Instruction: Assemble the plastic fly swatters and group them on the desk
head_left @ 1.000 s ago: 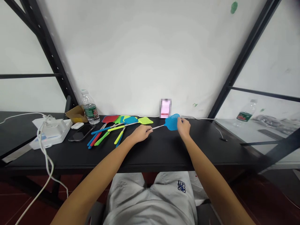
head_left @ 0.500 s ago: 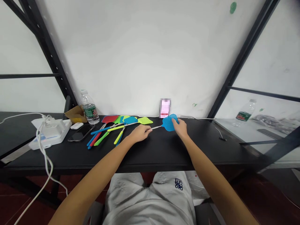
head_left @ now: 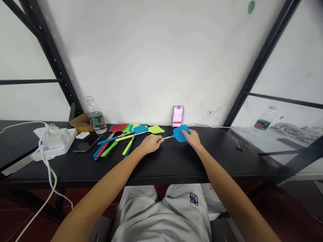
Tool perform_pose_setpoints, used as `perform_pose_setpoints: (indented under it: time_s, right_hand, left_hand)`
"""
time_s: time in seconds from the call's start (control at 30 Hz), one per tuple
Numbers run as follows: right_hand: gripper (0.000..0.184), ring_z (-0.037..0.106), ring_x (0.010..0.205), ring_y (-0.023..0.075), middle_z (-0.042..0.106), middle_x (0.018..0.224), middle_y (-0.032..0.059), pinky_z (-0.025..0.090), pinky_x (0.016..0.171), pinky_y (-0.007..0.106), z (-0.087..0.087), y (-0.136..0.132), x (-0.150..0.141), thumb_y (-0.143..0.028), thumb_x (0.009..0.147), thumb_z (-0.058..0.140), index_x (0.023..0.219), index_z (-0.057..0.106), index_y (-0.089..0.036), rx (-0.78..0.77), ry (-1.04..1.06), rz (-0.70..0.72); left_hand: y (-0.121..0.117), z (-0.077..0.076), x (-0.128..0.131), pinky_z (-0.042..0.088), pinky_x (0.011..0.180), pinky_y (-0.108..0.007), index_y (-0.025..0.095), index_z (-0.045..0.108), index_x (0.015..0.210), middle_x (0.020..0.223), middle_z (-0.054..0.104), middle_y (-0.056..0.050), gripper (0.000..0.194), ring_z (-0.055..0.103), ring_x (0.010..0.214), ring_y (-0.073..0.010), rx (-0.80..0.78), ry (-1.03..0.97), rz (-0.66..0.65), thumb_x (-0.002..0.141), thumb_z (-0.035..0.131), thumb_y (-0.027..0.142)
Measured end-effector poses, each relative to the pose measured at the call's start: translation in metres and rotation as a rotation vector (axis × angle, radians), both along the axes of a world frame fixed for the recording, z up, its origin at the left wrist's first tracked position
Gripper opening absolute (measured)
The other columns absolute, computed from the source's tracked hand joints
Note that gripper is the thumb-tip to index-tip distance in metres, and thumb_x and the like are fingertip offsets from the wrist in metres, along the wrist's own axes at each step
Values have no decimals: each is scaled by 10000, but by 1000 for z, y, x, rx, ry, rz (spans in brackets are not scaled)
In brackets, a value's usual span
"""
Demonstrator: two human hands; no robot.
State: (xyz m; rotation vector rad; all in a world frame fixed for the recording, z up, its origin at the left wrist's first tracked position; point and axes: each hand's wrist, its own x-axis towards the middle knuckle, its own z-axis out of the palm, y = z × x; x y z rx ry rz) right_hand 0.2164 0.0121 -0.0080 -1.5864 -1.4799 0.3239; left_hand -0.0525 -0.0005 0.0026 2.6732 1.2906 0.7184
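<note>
A blue fly swatter (head_left: pixel 179 134) with a perforated head and a thin metal shaft is held between my two hands, low above the black table. My left hand (head_left: pixel 151 143) is closed round the shaft side; whatever handle lies inside or under it is hidden. At the head's right edge my right hand (head_left: pixel 192 137) pinches the blue plastic between thumb and fingers. Left of my left hand lies a loose pile of several fly swatters in red, green, blue and yellow, with a yellow-green leaf-shaped head (head_left: pixel 156 129) nearest to it.
A phone with a lit screen (head_left: pixel 177 116) leans on the wall behind. To the left are a water bottle (head_left: pixel 97 117), a cardboard box (head_left: pixel 82 123), a dark phone (head_left: pixel 87 143), a white case (head_left: pixel 82 135) and a white power strip with cables (head_left: pixel 54 148). Another bottle (head_left: pixel 263 122) stands at right.
The blue swatter's head has shifted slightly left and down, tilting a little, with my right hand moving along with it. My left hand keeps its hold in nearly the same place.
</note>
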Motion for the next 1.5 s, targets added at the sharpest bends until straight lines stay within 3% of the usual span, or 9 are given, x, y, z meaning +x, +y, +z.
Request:
perform_pose_setpoints:
  time_s: [0.53, 0.67, 0.8, 0.9, 1.03, 1.27, 1.5]
  right_hand:
    - [405, 566, 589, 193, 595, 593, 46, 409, 532, 282, -4, 3, 1, -580, 738, 620, 662, 619, -182, -117, 98, 21]
    - [389, 477, 499, 132, 529, 558, -6, 357, 435, 243, 6, 1, -2, -577, 752, 620, 694, 557, -198, 37, 404, 43]
    - [415, 371, 396, 79, 506, 557, -37, 252, 361, 217, 14, -3, -10, -608, 796, 572, 710, 466, -216, 187, 776, 187]
    - [440, 406, 401, 69, 547, 578, -21, 254, 366, 204, 10, -9, -23, -611, 783, 625, 694, 492, -202, 110, 631, 379]
    - [497, 419, 404, 74, 498, 512, -26, 306, 402, 207, -1, -16, -47, -654, 812, 578, 635, 493, -197, -40, 430, 559]
    - [489, 285, 412, 59, 322, 497, -71, 226, 375, 204, 2, -17, -60, -553, 809, 636, 607, 337, -222, -82, 705, 546]
    - [477, 206, 402, 39, 241, 495, -94, 158, 368, 183, 4, -12, -58, -466, 803, 659, 592, 309, -220, -13, 788, 502]
  left_hand:
    - [1, 2, -1, 305, 612, -286, 214, 665, 823, 754, 670, -71, 291, 598, 707, -216, 44, 53, 23, 942, 452, 373]
    - [-3, 3, 4, 318, 625, -276, 209, 633, 823, 778, 671, -60, 307, 606, 736, -207, 53, 4, 24, 964, 425, 386]
    - [-6, 6, 10, 323, 631, -277, 200, 586, 836, 773, 651, -53, 317, 590, 708, -191, 64, -66, 106, 993, 361, 357]
    - [-7, 7, 11, 319, 622, -280, 195, 566, 832, 764, 638, -52, 305, 577, 689, -185, 69, -93, 135, 996, 352, 337]
    - [-8, 3, 14, 334, 627, -272, 194, 564, 828, 753, 629, -40, 296, 565, 679, -170, 51, -102, 27, 991, 371, 349]
    - [-9, -4, 20, 329, 607, -254, 186, 568, 818, 697, 595, -15, 288, 516, 622, -142, -15, -128, -103, 985, 391, 340]
    - [-4, 0, 20, 321, 599, -255, 176, 585, 801, 692, 593, -13, 308, 492, 617, -136, -10, -176, -141, 984, 392, 332]
